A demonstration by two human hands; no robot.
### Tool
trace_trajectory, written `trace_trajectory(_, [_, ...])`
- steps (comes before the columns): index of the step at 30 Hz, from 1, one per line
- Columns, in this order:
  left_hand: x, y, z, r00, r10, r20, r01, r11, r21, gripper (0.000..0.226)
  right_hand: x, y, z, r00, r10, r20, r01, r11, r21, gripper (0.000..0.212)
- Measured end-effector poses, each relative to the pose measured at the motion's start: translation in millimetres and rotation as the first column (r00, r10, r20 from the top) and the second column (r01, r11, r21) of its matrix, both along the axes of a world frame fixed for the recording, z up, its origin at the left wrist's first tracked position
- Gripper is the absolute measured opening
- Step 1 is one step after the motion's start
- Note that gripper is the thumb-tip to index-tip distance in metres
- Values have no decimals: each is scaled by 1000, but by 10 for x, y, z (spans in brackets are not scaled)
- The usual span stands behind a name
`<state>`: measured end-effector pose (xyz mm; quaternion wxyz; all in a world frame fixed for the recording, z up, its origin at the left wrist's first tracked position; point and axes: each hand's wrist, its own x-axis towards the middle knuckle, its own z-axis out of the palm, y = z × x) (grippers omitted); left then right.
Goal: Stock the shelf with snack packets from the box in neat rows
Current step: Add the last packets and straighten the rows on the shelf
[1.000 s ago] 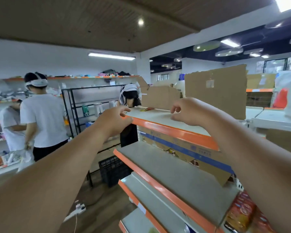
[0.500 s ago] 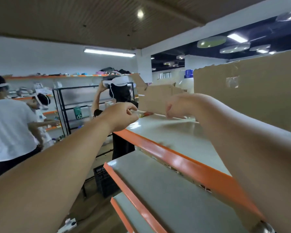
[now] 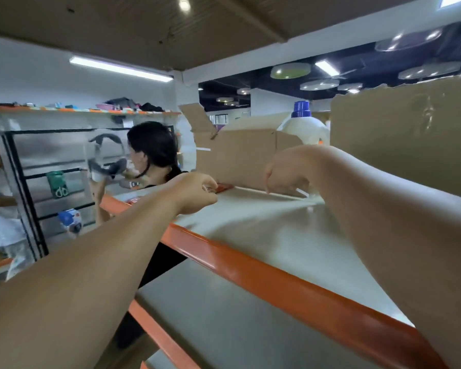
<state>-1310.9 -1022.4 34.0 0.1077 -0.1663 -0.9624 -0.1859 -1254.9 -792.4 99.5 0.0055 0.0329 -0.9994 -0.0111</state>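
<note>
- Head view, hands: both bare forearms reach out over the top shelf (image 3: 272, 235), which has a pale deck and an orange front lip.
- Left hand (image 3: 194, 193) hangs knuckles-up with its fingers curled downward, the tips right at the near edge of a flat red snack packet (image 3: 224, 187). Blur hides whether they pinch it.
- Right hand (image 3: 285, 174) is likewise curled, fingertips down on the deck at the foot of the cardboard box (image 3: 240, 155). Whether it grips anything cannot be told.
- Snack packet lies flat at the back of the top shelf, against the box, between the two hands.
- Behind the box stands a white bottle (image 3: 302, 123) with a blue cap; a tall cardboard sheet (image 3: 410, 134) rises on the right.
- Beyond the shelf's left end, another person (image 3: 152, 150) holds a headset (image 3: 107, 166).
</note>
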Motion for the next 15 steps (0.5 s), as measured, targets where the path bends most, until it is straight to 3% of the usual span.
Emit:
trace_trajectory(7, [-1249,-325,1,988,-111,110,112,994,2,39,-968,-552,-154,983,-125,133,132,990,-42,36])
trace_trajectory(12, [-1619,-294,68,967,-179,182,198,976,-94,42,-1294,-756,-194,965,-204,168,215,975,-55,34])
trace_trajectory(15, [-1827,-381,-33,977,-124,172,154,973,-173,52,-1375,-941,-265,964,-221,147,223,975,5,30])
